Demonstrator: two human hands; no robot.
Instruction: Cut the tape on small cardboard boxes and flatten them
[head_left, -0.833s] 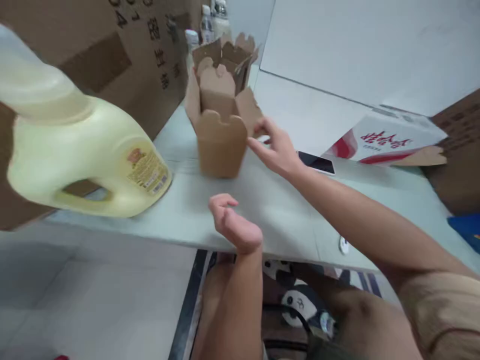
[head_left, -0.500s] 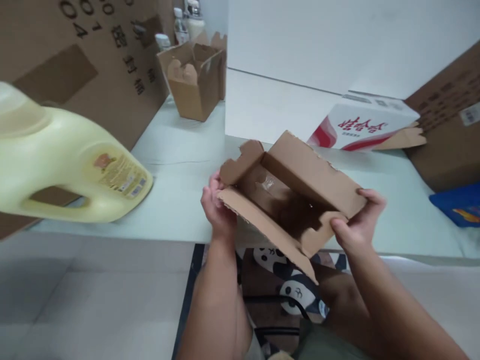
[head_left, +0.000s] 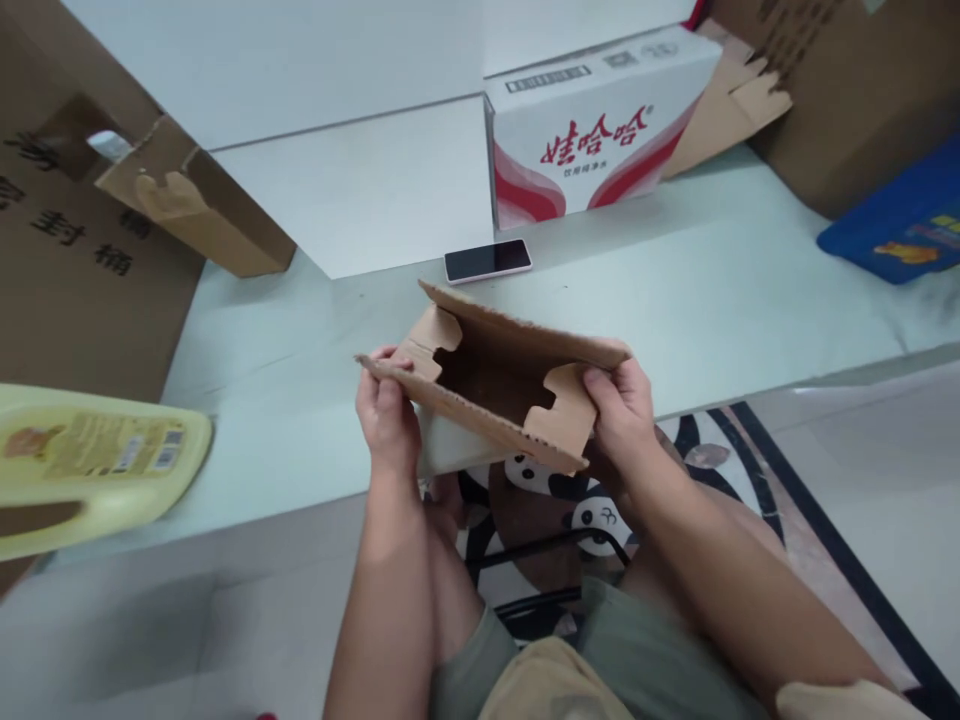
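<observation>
I hold a small brown cardboard box [head_left: 517,345] over the near edge of the pale table [head_left: 720,290], its open mouth turned toward me. My left hand [head_left: 386,415] grips the box's left end, fingers closed over a side flap. At the right end my right hand [head_left: 622,410] is closed on the box, thumb pressing a notched flap inward. The inside of the box looks dark and holds nothing I can make out.
A phone [head_left: 487,260] lies on the table behind the box. A white and red carton [head_left: 592,130] stands at the back. A yellow jug [head_left: 97,460] lies at the left edge, another brown box [head_left: 195,210] at back left, a blue pack [head_left: 900,220] at right.
My right hand took a box from the back of the table. Both hands then brought it to the table's near edge and now fold its flaps. My view swung right.
</observation>
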